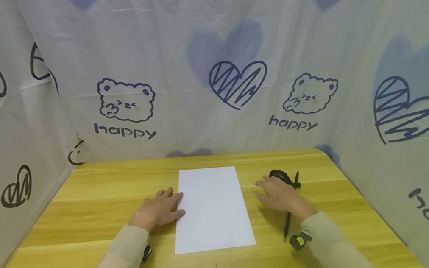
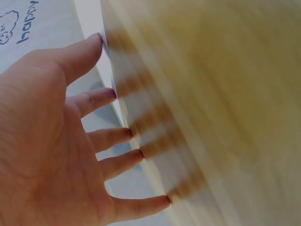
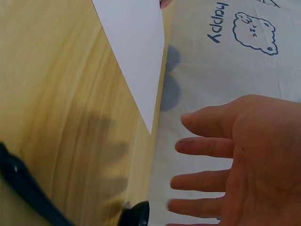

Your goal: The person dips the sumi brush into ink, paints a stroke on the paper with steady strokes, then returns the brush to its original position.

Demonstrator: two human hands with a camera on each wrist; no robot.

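A blank white sheet of paper (image 1: 213, 210) lies flat on the table, its long sides running away from me. My left hand (image 1: 160, 209) spreads its fingers at the sheet's left edge, thumb and index fingertips right on the paper. In the left wrist view its fingertips press lightly against the surface. My right hand (image 1: 281, 194) hovers to the right of the sheet, fingers extended, holding nothing. Beneath it, partly hidden, is a black object with a rounded head (image 1: 279, 174). A thin dark rod (image 1: 287, 227) sticks out below the hand.
The yellow wood-grain table (image 1: 90, 204) ends at a pale cloth backdrop (image 1: 180, 90) printed with hearts and bears, which also hangs along both sides. A small black piece with a yellow mark (image 1: 299, 241) sits by the right wrist.
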